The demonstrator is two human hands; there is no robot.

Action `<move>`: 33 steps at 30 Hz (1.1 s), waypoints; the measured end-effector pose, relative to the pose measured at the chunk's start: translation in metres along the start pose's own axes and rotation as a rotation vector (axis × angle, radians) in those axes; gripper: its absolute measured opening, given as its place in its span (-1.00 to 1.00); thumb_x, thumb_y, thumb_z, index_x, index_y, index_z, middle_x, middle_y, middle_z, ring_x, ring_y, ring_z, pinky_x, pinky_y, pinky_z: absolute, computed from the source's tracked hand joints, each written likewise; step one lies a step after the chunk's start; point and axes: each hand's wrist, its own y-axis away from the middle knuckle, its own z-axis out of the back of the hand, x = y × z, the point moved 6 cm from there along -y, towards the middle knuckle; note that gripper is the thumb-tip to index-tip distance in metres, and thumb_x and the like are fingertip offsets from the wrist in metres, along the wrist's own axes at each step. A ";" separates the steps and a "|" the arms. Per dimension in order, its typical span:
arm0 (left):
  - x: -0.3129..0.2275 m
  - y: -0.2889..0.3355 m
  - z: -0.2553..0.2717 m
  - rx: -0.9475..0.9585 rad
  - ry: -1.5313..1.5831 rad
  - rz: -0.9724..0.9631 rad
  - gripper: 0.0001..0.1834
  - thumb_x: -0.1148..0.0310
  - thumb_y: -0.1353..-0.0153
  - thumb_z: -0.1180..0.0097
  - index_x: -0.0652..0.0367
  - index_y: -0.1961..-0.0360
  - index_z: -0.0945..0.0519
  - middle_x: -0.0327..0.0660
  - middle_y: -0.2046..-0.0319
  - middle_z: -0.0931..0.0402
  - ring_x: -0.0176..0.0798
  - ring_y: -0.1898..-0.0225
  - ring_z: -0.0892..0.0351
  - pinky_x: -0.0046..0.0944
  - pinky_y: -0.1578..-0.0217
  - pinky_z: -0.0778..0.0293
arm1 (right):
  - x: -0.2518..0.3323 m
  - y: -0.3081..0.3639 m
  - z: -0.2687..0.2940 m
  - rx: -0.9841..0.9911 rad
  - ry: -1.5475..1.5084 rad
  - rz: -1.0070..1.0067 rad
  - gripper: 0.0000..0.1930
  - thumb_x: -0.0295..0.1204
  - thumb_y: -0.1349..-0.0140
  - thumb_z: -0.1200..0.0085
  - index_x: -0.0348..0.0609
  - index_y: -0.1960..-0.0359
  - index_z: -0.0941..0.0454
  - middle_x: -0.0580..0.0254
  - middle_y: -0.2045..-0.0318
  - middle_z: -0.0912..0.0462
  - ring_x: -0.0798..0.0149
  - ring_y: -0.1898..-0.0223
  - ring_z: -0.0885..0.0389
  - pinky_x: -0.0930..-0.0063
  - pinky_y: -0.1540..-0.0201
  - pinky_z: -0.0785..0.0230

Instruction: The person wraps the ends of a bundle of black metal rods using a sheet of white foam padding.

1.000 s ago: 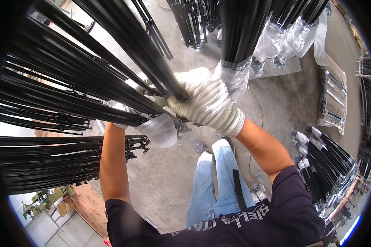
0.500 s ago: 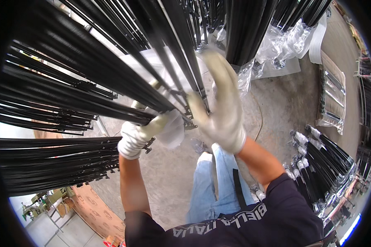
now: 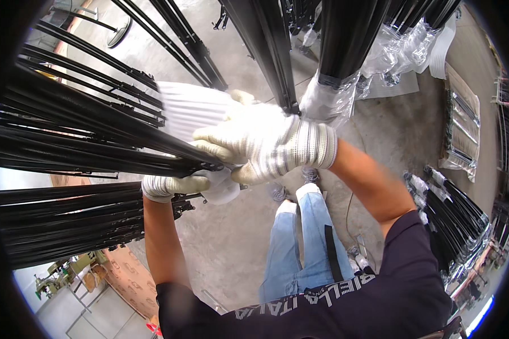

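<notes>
- Concrete floor; bare black rods at left, plastic-wrapped bundles at right.
- The black bundle slants in from the left, its end between the hands.
- Left hand: thumb by that end, other fingers hidden (grip unclear).
- Right hand: fingers bent against a white sheet; pinching cannot be told.
- Covering looks partial: white padding at the tip, the rods' length uncovered.

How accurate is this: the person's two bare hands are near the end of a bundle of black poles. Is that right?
Not quite: the hands aren't bare. The head view shows whitish gloves on both the left hand and the right hand. They are indeed near the end of a bundle of black poles.
</notes>
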 end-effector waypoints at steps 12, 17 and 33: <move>-0.025 -0.011 -0.023 0.170 0.026 -0.112 -0.61 0.37 0.23 -0.23 0.20 0.26 -0.57 -0.17 0.16 -0.43 -0.28 0.13 -0.39 -0.28 0.04 -0.30 | 0.011 0.042 0.014 -0.139 -0.228 0.136 -0.92 -0.43 0.13 -0.06 -0.13 0.66 -0.45 0.30 0.74 -0.40 0.26 0.61 -0.43 0.39 0.17 -0.29; -0.030 -0.011 -0.027 0.247 0.156 -0.237 -0.58 0.37 0.30 -0.26 0.20 0.28 -0.58 -0.18 0.16 -0.40 -0.26 0.13 -0.38 -0.25 0.03 -0.31 | -0.011 0.059 0.023 -0.342 -0.366 -0.104 -0.82 -0.42 0.12 -0.13 -0.25 0.69 -0.45 0.24 0.79 -0.42 0.30 0.71 -0.40 0.52 0.52 -0.33; -0.112 0.011 -0.146 -0.829 -0.409 -0.672 -0.36 0.63 0.11 0.00 0.35 -0.09 -0.18 -0.10 0.13 -0.31 -0.21 0.13 -0.31 -0.23 -0.10 -0.11 | 0.000 0.103 -0.062 -0.606 -0.372 -0.320 -0.78 -0.38 0.00 -0.06 -0.12 0.30 -0.39 0.19 0.52 -0.49 0.14 0.43 -0.49 0.35 0.34 -0.35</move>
